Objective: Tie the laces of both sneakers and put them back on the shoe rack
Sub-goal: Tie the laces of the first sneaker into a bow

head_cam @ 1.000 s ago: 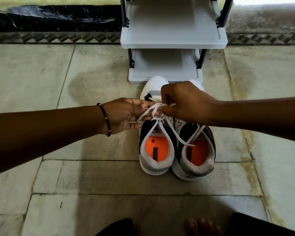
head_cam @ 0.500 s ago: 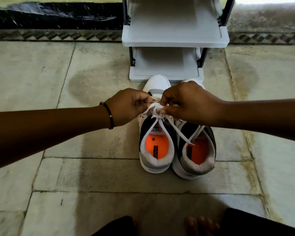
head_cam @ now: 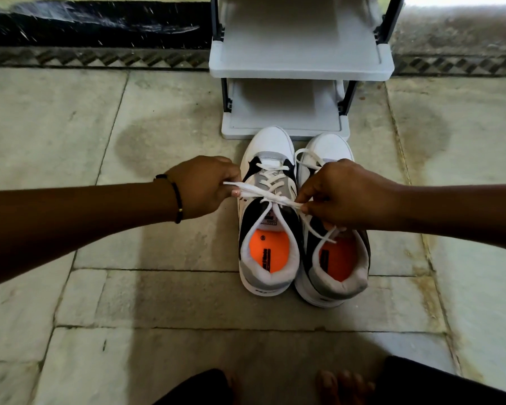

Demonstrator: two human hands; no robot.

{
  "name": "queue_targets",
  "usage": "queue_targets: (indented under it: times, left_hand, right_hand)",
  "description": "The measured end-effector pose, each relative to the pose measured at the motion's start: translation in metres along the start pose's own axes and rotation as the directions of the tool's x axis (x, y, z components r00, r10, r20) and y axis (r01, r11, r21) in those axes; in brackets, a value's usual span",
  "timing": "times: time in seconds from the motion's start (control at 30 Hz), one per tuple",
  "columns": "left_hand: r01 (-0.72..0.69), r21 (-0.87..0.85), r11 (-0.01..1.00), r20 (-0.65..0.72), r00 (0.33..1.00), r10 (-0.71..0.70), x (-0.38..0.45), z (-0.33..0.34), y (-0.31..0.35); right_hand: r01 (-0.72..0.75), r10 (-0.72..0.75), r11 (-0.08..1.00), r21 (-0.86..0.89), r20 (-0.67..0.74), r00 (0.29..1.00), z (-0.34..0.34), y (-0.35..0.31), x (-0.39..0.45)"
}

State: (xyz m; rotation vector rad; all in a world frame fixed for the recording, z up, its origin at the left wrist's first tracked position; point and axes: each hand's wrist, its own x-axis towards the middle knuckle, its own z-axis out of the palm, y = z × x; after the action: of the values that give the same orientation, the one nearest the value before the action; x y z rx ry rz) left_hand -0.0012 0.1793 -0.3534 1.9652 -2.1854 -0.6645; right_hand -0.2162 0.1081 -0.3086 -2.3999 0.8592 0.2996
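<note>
**Stone floor with two sneakers and a shoe rack**

The floor (head_cam: 158,302) is pale stone slabs with dark joints, stained in darker patches at about 10 and 2 o'clock from the shoes. Near the middle, two sneakers stand side by side, touching, heels toward the viewer and toes at 12 o'clock: the left sneaker (head_cam: 268,258) and the right sneaker (head_cam: 336,273), both white, grey and black with orange insoles. Just beyond their toes, at 12 o'clock, a grey shoe rack (head_cam: 301,65) stands on the floor, its bottom shelf nearly touching the toes. At 6 o'clock, bare toes (head_cam: 343,384) rest on the slabs.
</note>
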Motion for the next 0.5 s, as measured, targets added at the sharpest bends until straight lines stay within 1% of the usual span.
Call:
queue_targets:
  times: [0.17, 0.33, 0.5]
  left_hand:
    - [0.053, 0.015, 0.999, 0.06, 0.997, -0.053, -0.0014, 0.0011, -0.0053]
    - [0.125, 0.11, 0.986, 0.087, 0.987, -0.134, -0.0026, -0.0011, -0.0086]
    - [0.122, 0.186, 0.975, 0.083, 0.987, -0.139, -0.0028, -0.0053, -0.0065]
  right_hand:
    - [0.036, -0.029, 0.99, -0.134, 0.047, 0.998, -0.0036, 0.0011, 0.0047]
    - [0.089, -0.074, 0.973, -0.215, 0.074, 0.994, -0.005, -0.0002, 0.003]
    - [0.178, -0.159, 0.906, -0.385, 0.082, 0.984, -0.0044, 0.0007, -0.0031]
